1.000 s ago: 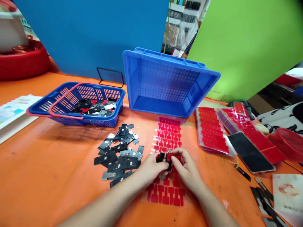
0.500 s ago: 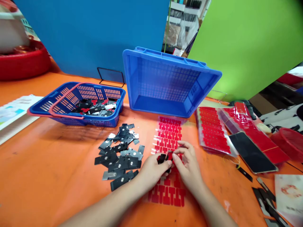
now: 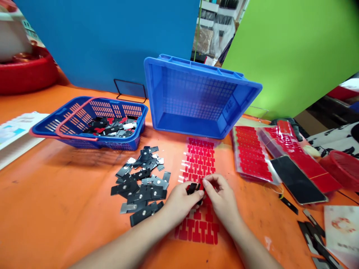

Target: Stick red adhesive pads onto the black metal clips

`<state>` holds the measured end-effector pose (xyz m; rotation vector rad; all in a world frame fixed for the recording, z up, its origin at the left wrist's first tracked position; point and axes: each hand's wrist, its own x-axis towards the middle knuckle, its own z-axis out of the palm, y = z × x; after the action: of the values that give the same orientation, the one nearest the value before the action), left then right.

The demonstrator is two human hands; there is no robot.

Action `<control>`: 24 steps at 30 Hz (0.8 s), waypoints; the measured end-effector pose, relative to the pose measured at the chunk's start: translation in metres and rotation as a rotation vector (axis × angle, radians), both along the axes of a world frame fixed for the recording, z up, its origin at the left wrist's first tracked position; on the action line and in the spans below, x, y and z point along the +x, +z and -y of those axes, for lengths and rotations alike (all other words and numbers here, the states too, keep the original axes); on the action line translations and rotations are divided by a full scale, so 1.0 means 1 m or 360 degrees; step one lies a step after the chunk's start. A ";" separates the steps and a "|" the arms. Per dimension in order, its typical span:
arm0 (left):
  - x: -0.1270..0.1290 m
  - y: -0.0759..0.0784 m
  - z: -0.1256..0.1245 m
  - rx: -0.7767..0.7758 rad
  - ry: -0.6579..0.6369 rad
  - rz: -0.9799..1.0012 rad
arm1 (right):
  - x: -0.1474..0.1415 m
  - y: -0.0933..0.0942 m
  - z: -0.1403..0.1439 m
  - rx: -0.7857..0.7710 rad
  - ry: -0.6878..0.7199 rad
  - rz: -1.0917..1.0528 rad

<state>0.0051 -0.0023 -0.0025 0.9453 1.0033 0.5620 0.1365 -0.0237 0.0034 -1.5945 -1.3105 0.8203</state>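
My left hand (image 3: 178, 200) is closed around a black metal plate (image 3: 192, 188), whose dark end shows beside the thumb. My right hand (image 3: 223, 198) is closed too, its thumb and index finger pinching a small red piece (image 3: 201, 183) against the held plate. How far the red piece lies on the plate is hidden by the fingers. Beneath both hands lies a clear sheet of red T-shaped stickers (image 3: 196, 231), with bare gaps near the hands. Left of my left hand is a loose pile of black and grey metal plates (image 3: 146, 192).
A blue basket (image 3: 123, 143) holding black and red pieces stands at the left. Behind the sheet, a blue crate (image 3: 190, 125) rests on its side. Red sticker sheets (image 3: 252, 153), a phone (image 3: 298, 179) and more plates (image 3: 315, 237) lie at the right.
The right hand's fingers have curled in and lowered, its thumb and index still together at the plate. My left hand has stayed nearly in place.
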 end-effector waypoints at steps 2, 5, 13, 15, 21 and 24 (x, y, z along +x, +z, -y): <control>0.000 0.000 0.000 -0.0021 0.0004 -0.0001 | 0.000 0.000 0.000 0.0005 -0.0001 0.0002; 0.000 -0.001 0.000 -0.0019 0.0005 0.0009 | 0.000 0.001 0.000 0.0002 -0.0004 -0.0003; 0.000 0.000 0.000 0.0009 -0.0001 0.0008 | -0.002 -0.005 0.000 0.0022 -0.0007 -0.0028; -0.001 -0.001 0.001 0.0019 -0.0010 0.0002 | -0.001 -0.007 -0.001 0.0069 -0.0025 -0.0116; -0.003 -0.008 0.002 0.0117 -0.0080 0.0029 | 0.005 -0.007 -0.006 -0.0335 0.0376 -0.0389; -0.003 -0.004 0.001 0.0048 -0.0097 0.0034 | 0.009 -0.007 -0.010 -0.0392 0.0248 -0.0661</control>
<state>0.0025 -0.0035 -0.0066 0.9914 0.9459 0.5368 0.1451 -0.0140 -0.0039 -1.4144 -1.0698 1.3718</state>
